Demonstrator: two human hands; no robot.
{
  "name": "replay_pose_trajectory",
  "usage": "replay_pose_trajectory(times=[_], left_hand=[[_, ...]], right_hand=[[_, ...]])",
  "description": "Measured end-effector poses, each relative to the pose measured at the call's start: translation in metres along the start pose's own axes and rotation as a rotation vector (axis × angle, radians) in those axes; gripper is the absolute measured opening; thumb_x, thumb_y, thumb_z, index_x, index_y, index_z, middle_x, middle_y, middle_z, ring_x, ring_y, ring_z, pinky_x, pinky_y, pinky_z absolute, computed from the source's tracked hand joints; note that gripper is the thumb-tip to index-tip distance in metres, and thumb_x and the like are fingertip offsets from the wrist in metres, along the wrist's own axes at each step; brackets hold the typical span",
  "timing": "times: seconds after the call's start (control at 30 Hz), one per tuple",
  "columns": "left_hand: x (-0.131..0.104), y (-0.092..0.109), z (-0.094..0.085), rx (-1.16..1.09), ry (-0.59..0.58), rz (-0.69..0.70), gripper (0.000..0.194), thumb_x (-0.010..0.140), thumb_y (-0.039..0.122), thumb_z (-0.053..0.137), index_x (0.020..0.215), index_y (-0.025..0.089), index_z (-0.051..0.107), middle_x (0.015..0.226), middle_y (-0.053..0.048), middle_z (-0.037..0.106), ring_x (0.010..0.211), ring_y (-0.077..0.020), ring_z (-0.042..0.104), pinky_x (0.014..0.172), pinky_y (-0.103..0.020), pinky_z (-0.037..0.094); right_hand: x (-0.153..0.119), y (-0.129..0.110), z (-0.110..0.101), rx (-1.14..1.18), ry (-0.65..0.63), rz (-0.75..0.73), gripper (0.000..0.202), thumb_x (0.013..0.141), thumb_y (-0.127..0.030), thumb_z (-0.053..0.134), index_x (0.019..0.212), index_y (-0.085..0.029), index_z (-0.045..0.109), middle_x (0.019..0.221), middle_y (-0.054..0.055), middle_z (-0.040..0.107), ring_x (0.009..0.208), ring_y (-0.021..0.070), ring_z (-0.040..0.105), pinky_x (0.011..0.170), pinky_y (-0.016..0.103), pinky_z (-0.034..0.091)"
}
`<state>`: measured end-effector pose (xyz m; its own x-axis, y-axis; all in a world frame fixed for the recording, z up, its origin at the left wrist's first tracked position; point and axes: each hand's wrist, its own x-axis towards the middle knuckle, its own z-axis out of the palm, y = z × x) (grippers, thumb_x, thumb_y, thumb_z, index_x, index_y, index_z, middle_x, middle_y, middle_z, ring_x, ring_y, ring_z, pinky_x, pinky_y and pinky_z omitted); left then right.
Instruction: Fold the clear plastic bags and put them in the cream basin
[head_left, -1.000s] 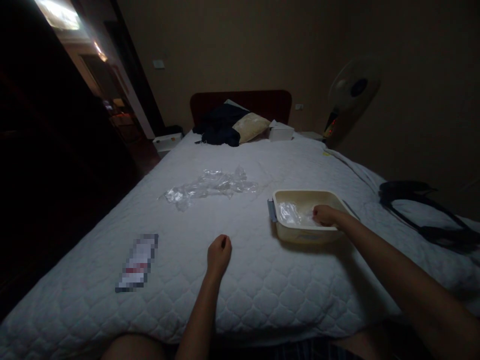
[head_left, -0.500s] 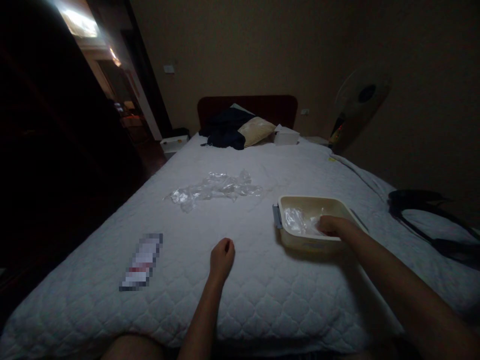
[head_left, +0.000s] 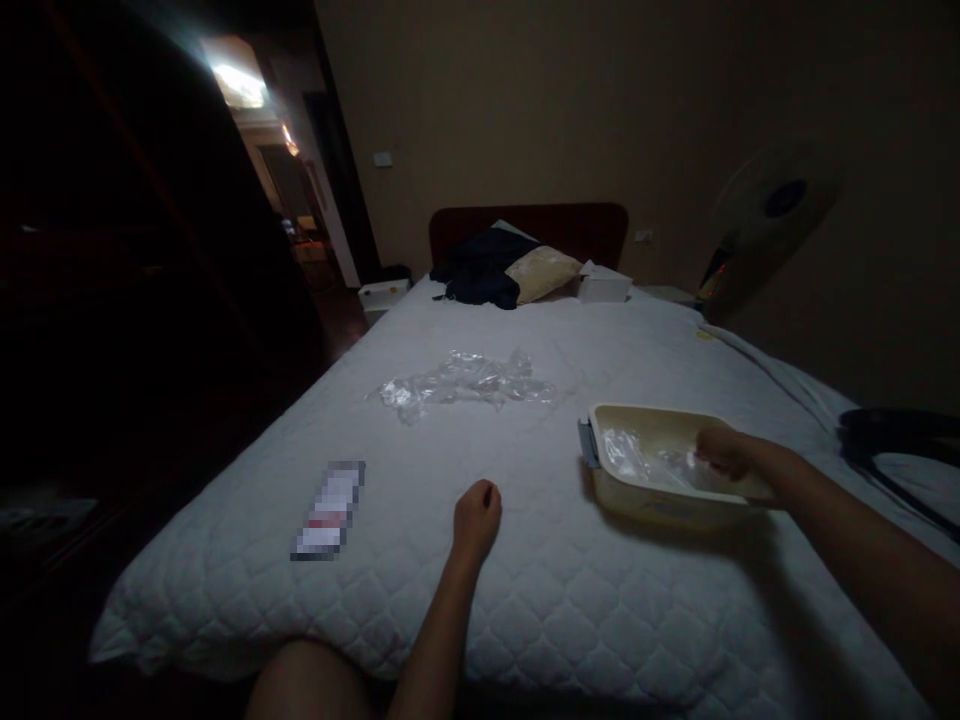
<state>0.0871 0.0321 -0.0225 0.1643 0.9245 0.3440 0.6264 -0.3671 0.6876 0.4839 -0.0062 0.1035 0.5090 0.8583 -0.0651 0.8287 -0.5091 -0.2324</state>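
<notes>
While the left hand (head_left: 478, 518) is fisted, the right hand (head_left: 726, 452) is inside the tub (head_left: 667, 506). I cannot tell its grip.

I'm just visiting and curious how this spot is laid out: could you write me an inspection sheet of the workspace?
Surface: white quilted bed cover.
Things at hand: cream container, with clear plastic inside.
Clutter: crumpled film, blurred-out flat item, dark cloth, pale pillow, white box.
Grips: left grip curled, apart from the container; right grip by the clear plastic, hold unclear.
Cables: nothing seen for certain; dark looped item at right, nature unclear.
Surroundings: fan at right, headboard at the far end.
</notes>
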Motion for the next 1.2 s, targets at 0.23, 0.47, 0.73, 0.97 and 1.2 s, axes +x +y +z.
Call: replay_pose_trajectory(times=[0.23,0.47,0.73,0.97,1.2], left_hand=[[-0.003,0.003,-0.003,0.020,-0.016,0.029,0.025,0.083,0.026,0.034,0.070,0.018,0.053,0.065,0.000,0.052,0.061,-0.0117,0.046,0.058,-0.023,0.033],[0.004,-0.032,-0.043,0.336,0.118,0.179,0.018,0.080,0.017,0.040,0.070,0.016,0.055,0.075,-0.008,0.054,0.078,-0.0189,0.048,0.071,-0.031,0.035],[0.018,-0.062,-0.049,0.417,0.246,0.045,0.018,0.079,0.016,0.041,0.070,0.016,0.057,0.074,-0.008,0.053,0.076,-0.0198,0.047,0.070,-0.032,0.036],[0.015,-0.057,-0.048,0.391,0.225,0.011,0.017,0.080,0.015,0.041,0.073,0.015,0.056,0.076,-0.008,0.054,0.078,-0.0197,0.046,0.071,-0.033,0.036],[0.016,-0.056,-0.044,0.415,0.236,-0.027,0.014,0.080,0.015,0.043,0.073,0.015,0.055,0.076,-0.008,0.053,0.077,-0.0196,0.046,0.070,-0.033,0.035]], right_hand=[[-0.007,-0.060,-0.030,-0.136,0.097,-0.357,0.021,0.077,-0.026,0.046,0.081,-0.016,0.064,0.083,0.012,0.065,0.074,0.0229,0.059,0.064,0.031,0.040],[-0.058,-0.188,0.000,-0.123,0.136,-0.648,0.025,0.082,-0.028,0.038,0.085,-0.018,0.061,0.084,0.007,0.064,0.074,0.0158,0.056,0.060,0.022,0.034],[-0.065,-0.255,0.089,-0.248,-0.008,-0.696,0.024,0.084,-0.026,0.038,0.092,-0.016,0.058,0.094,0.010,0.060,0.083,0.0180,0.056,0.068,0.024,0.038],[-0.021,-0.238,0.128,-0.197,0.197,-0.383,0.030,0.083,-0.018,0.033,0.106,-0.009,0.051,0.113,0.020,0.048,0.100,0.0264,0.049,0.077,0.034,0.040],[0.031,-0.221,0.147,-0.138,0.315,-0.321,0.048,0.080,-0.012,0.030,0.126,-0.001,0.034,0.134,0.023,0.031,0.124,0.0284,0.029,0.090,0.036,0.034]])
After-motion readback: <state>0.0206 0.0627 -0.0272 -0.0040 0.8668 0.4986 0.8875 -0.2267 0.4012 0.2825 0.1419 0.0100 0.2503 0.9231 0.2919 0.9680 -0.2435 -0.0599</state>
